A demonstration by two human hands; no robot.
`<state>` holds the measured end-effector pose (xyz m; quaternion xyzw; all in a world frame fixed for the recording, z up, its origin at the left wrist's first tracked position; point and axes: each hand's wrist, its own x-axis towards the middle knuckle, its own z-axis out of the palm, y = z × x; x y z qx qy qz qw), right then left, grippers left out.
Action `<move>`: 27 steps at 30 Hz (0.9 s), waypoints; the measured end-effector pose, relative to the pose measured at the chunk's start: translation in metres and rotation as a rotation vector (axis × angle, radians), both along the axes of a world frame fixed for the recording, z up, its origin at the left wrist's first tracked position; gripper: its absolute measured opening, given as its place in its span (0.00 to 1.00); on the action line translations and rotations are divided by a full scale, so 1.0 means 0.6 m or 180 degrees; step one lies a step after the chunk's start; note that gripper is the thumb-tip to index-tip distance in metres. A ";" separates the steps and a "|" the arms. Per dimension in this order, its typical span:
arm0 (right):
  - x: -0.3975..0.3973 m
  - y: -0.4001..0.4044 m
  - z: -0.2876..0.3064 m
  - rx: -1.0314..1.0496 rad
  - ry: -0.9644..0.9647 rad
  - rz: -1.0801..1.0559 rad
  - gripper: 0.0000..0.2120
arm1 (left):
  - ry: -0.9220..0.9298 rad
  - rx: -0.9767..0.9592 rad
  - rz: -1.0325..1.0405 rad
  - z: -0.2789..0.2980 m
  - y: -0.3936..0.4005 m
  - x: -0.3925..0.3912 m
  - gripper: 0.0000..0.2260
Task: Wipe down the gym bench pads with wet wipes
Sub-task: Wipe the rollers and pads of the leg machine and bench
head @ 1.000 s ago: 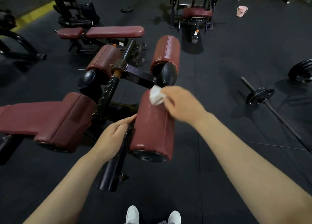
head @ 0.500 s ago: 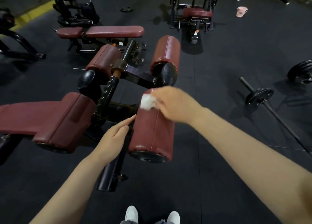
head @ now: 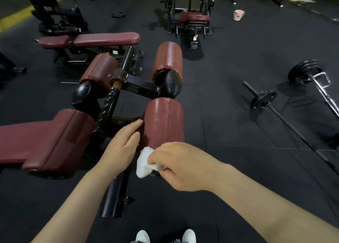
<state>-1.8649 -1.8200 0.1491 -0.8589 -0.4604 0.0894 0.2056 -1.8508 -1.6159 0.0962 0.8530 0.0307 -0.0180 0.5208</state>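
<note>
right hand (head: 185, 166) pinches a bunched white wet wipe (head: 145, 165) against the near end of the closest maroon roller pad (head: 165, 121); fingers curled round the wipe; pad surface above it glistens wet; left hand (head: 122, 147) lies with straight fingers against the pad's left side, by the black frame bar (head: 114, 195), gripping nothing; maroon seat pad (head: 44, 142) to the left; two more roller pads further out, one left (head: 100, 70), one right (head: 169, 57), joined by a black crossbar; flat bench (head: 91, 39) beyond them; barbell (head: 286, 118) with a plate lies on the black floor well to the right; pink cup (head: 238, 14) far back; white shoe tips (head: 166, 236) at bottom edge
</note>
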 end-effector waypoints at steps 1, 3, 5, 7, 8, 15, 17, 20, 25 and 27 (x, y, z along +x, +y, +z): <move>-0.003 -0.001 0.001 0.0019 0.0053 0.0015 0.04 | -0.0139 0.0131 -0.0088 0.007 -0.005 0.002 0.19; -0.011 -0.001 0.004 0.0030 0.0141 0.0055 0.02 | -0.0367 0.0271 -0.0286 0.020 -0.012 0.008 0.20; -0.017 -0.008 0.009 0.0090 0.0328 -0.0065 0.03 | -0.0505 0.0331 -0.0454 0.033 -0.019 0.014 0.21; -0.013 -0.026 0.012 0.0376 0.0672 -0.0611 0.02 | -0.0683 0.0389 -0.0627 0.048 -0.026 0.018 0.20; -0.010 -0.038 0.014 0.0619 0.0830 -0.0969 0.02 | -0.0749 0.0412 -0.0698 0.055 -0.031 0.021 0.20; -0.033 -0.116 0.017 0.2051 0.1804 -0.2546 0.08 | -0.0750 0.0586 -0.1525 0.114 -0.088 0.025 0.15; -0.051 -0.132 0.017 0.2180 0.1928 -0.2649 0.10 | -0.0605 0.0527 -0.1813 0.128 -0.112 0.016 0.14; -0.076 -0.154 0.015 0.2436 0.2014 -0.2835 0.08 | -0.0508 0.0507 -0.2151 0.135 -0.149 0.000 0.13; -0.104 -0.203 0.004 0.2492 0.1816 -0.3093 0.09 | -0.0586 0.0741 -0.2150 0.128 -0.217 -0.017 0.11; -0.112 -0.231 -0.002 0.2474 0.1772 -0.3145 0.10 | -0.0572 0.0811 -0.2181 0.123 -0.250 -0.023 0.10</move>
